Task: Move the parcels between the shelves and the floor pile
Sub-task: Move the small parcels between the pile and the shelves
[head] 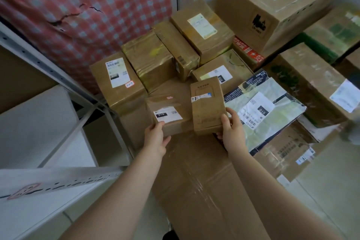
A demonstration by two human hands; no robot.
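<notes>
Parcels: flat labelled parcel [169, 117] clasped in left grip [155, 136], narrow parcel [207, 107] clasped in right grip [231, 128], both at floor pile [148, 60]; near-edge holds only, so likely slip or tip if swung fast.

Item 1, flat carton [168, 115]: brown, taped, white label with black "010" patch on top face. Gripped at near left corner by left hand [155, 138], over long carton [204, 181].

Item 2, narrow kraft box [207, 105]: broad face up, long axis pointing away, small printed label near far end. Gripped at near right corner by right hand [231, 128], just beside flat carton.

Item 3, long carton: film-wrapped, lying flat, running toward floor pile [150, 58].

Item 4, grey poly mailer [268, 107]: white "010" label, lying tilted on cartons at right.

Floor pile: taped brown cartons stacked against wall; torn carton [272, 2] at far right.

At left, white metal shelves [58, 183].
</notes>
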